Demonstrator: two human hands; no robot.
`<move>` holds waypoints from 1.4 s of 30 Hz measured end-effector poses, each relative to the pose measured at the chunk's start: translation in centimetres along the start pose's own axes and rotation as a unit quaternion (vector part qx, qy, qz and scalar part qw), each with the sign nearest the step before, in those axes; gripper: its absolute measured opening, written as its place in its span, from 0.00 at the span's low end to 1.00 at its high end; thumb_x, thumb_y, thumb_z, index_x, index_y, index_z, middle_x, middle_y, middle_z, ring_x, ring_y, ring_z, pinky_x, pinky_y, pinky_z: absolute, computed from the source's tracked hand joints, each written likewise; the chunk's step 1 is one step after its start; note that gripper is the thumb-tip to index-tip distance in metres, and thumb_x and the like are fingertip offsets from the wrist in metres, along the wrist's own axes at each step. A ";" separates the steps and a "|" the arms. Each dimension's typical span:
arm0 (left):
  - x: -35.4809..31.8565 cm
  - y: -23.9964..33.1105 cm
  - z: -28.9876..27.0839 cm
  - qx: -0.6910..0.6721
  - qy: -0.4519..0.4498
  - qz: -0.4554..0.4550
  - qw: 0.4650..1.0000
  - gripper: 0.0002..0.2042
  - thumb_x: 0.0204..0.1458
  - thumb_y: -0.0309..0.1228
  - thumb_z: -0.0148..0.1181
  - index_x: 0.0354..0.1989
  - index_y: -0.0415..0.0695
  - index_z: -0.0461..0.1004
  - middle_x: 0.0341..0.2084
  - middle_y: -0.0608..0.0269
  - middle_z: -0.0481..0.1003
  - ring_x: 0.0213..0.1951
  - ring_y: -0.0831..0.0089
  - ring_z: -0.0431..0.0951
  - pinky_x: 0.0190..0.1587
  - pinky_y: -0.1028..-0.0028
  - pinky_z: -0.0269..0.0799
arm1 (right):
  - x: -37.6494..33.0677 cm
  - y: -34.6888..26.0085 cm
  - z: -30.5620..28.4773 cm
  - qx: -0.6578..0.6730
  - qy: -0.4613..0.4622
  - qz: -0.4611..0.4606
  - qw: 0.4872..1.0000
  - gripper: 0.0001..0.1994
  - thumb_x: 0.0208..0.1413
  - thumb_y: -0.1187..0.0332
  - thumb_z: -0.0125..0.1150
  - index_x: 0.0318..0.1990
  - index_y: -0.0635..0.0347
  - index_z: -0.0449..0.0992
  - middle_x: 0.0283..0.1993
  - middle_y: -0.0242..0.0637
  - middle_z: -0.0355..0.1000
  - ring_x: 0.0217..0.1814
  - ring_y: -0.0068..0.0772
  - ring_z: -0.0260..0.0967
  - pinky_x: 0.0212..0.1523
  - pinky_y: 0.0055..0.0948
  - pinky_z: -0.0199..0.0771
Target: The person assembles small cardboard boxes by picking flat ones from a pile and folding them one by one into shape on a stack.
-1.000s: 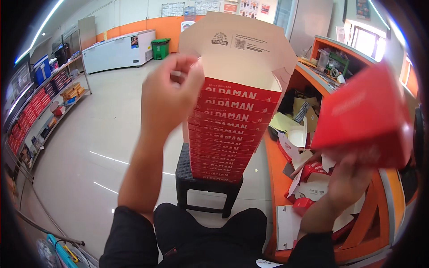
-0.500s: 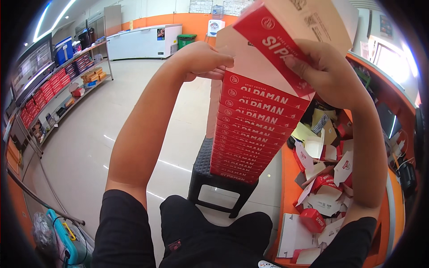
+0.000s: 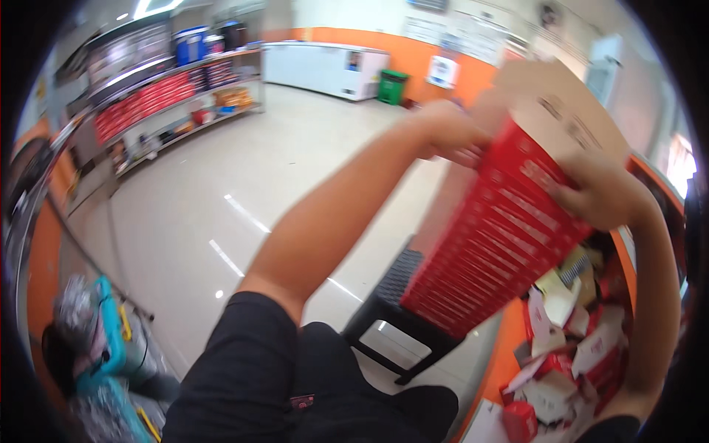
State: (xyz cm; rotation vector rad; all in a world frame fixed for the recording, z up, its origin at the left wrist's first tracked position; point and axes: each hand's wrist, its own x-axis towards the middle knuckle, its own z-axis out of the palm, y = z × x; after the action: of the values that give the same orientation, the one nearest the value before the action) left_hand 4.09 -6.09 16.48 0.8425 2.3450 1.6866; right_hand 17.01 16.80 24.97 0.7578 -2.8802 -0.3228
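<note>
A tall stack of red cardboard food boxes (image 3: pixel 484 255), nested one in another, leans to the right on a black woven-pattern stool (image 3: pixel 402 284). Its topmost box (image 3: pixel 565 122) has a tan inner flap standing up and a red front panel. My right hand (image 3: pixel 602 192) grips that panel at its right side, thumb on the front. At the upper left corner of the stack, my left hand (image 3: pixel 450 134) is curled with its fingertips on the box's edge. Motion blur softens the left fingers.
Loose red and white boxes (image 3: pixel 561 376) lie heaped on an orange counter at right. A metal shelf (image 3: pixel 185 133) with red boxes stands far left, beside a white chest freezer (image 3: pixel 317 70) and a green bin (image 3: pixel 392 86). Plastic-wrapped turquoise items (image 3: pixel 111 347) are at lower left.
The view has swung left, so the stack appears farther right. The top box has come down onto the stack, with my right hand still gripping it and my left at its corner.
</note>
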 end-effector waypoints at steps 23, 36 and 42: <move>-0.3 0.7 -0.1 0.274 0.047 0.016 0.961 0.09 0.45 0.40 0.66 0.26 0.49 0.85 0.23 0.71 0.82 0.21 0.81 0.77 0.22 0.74 0.69 | 5.6 -5.5 0.2 -0.033 0.087 -0.048 0.994 0.13 0.50 0.67 0.66 0.43 0.59 0.78 0.40 0.42 0.76 0.44 0.39 0.74 0.48 0.35 0.73; -2.0 2.4 0.2 0.160 0.022 -0.049 0.986 0.11 0.45 0.38 0.69 0.33 0.46 0.84 0.30 0.67 0.83 0.28 0.82 0.83 0.23 0.81 0.72 | 7.5 -2.1 1.1 -0.055 0.222 -0.130 0.965 0.12 0.49 0.78 0.61 0.41 0.54 0.82 0.38 0.35 0.78 0.43 0.33 0.75 0.45 0.30 0.73; -0.7 2.3 -0.2 0.167 0.016 0.021 0.986 0.14 0.41 0.37 0.73 0.34 0.42 0.82 0.29 0.63 0.83 0.30 0.80 0.84 0.32 0.81 0.81 | 10.2 0.5 2.8 -0.014 0.186 -0.113 0.976 0.06 0.49 0.76 0.60 0.33 0.56 0.82 0.34 0.35 0.77 0.41 0.37 0.74 0.45 0.34 0.71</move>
State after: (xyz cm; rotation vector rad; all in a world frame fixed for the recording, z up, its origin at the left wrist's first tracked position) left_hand 5.42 -6.12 18.45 0.9256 2.6967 1.3463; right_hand 7.41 12.60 23.22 1.0215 -2.4411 -0.2187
